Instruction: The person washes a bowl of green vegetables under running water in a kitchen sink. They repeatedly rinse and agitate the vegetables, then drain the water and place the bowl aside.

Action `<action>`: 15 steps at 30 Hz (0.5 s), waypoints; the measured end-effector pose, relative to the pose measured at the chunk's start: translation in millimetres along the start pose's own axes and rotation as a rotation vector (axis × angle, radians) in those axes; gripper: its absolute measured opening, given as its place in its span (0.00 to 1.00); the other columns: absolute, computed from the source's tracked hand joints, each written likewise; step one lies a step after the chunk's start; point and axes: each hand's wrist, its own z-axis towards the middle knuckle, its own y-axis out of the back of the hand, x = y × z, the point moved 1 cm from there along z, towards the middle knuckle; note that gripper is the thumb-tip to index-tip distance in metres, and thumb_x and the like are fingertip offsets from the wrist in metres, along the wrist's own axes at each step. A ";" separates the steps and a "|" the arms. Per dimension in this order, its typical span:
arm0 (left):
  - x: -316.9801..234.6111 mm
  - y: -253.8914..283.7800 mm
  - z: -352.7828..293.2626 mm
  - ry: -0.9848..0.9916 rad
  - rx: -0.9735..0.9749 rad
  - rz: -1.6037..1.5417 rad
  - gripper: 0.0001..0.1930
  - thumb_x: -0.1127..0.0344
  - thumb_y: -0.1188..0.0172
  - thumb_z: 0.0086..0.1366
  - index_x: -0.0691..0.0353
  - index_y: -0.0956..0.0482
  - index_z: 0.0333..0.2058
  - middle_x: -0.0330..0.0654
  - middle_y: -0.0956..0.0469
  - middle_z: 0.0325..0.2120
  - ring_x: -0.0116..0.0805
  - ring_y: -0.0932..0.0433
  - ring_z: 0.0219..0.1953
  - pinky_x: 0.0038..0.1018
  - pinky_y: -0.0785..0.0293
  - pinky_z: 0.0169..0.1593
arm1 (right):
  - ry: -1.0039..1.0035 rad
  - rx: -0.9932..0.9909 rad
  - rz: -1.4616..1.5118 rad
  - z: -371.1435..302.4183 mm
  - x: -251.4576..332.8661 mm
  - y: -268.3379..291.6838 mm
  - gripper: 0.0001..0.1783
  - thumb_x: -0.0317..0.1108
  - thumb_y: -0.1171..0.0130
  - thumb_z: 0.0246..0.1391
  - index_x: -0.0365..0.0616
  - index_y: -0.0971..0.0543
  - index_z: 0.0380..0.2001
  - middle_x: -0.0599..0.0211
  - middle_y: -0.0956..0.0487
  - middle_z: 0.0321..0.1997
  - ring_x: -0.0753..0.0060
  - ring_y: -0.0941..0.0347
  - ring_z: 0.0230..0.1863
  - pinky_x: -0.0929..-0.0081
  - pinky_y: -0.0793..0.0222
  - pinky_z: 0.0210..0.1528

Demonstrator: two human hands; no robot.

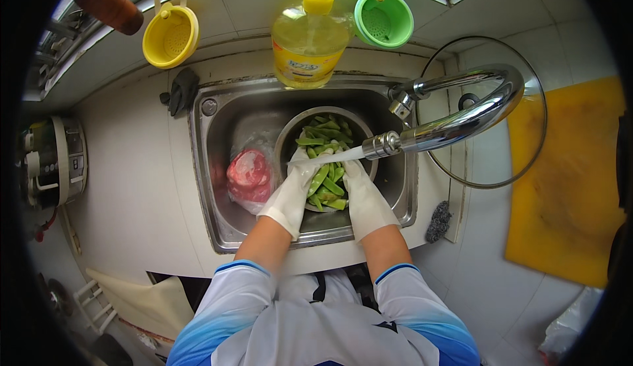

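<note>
A round metal bowl (285,132) of flat green beans (328,191) stands in the stainless steel sink (221,122). White gloves cover both my hands, which are down among the beans. My left hand (298,180) grips beans at the bowl's left side, its fingertips partly hidden by the water stream. Opposite it, my right hand (354,180) curls round beans from the right, fingers partly buried. Water runs from the chrome faucet (461,125) leftward across the beans and onto my left glove. Left of the bowl, pink raw meat (250,173) lies in a clear plastic bag.
A yellow soap pump bottle (310,46) stands behind the sink, between hanging yellow (171,36) and green strainer cups (384,20). Dark gloves (181,92) lie at the back left. On the right are a scouring pad (438,222), a glass lid (488,175) and a yellow cutting board (567,201).
</note>
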 end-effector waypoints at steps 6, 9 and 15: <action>-31.8 7.1 -9.5 0.096 0.057 0.175 0.30 0.78 0.37 0.69 0.60 0.27 0.70 0.42 0.18 0.59 0.36 0.18 0.57 0.30 0.22 0.61 | -0.045 0.028 -0.046 -70.8 50.6 -10.7 0.28 0.32 0.32 0.66 0.37 0.25 0.66 0.59 0.17 0.58 0.69 0.17 0.49 0.70 0.19 0.50; -72.1 -8.5 -45.6 0.015 -0.061 0.812 0.31 0.70 0.34 0.70 0.59 0.28 0.71 0.47 0.19 0.62 0.38 0.21 0.63 0.28 0.29 0.67 | 0.064 0.130 -0.464 -97.1 54.9 -9.4 0.36 0.41 0.31 0.65 0.38 0.28 0.71 0.50 0.20 0.65 0.59 0.23 0.68 0.64 0.25 0.67; -66.6 10.8 -45.8 -0.147 -0.176 0.903 0.32 0.64 0.33 0.72 0.59 0.29 0.72 0.53 0.24 0.68 0.45 0.26 0.71 0.30 0.34 0.73 | 0.296 0.078 -1.102 -129.8 121.6 -40.3 0.32 0.43 0.33 0.66 0.39 0.24 0.68 0.44 0.20 0.67 0.53 0.25 0.71 0.63 0.33 0.74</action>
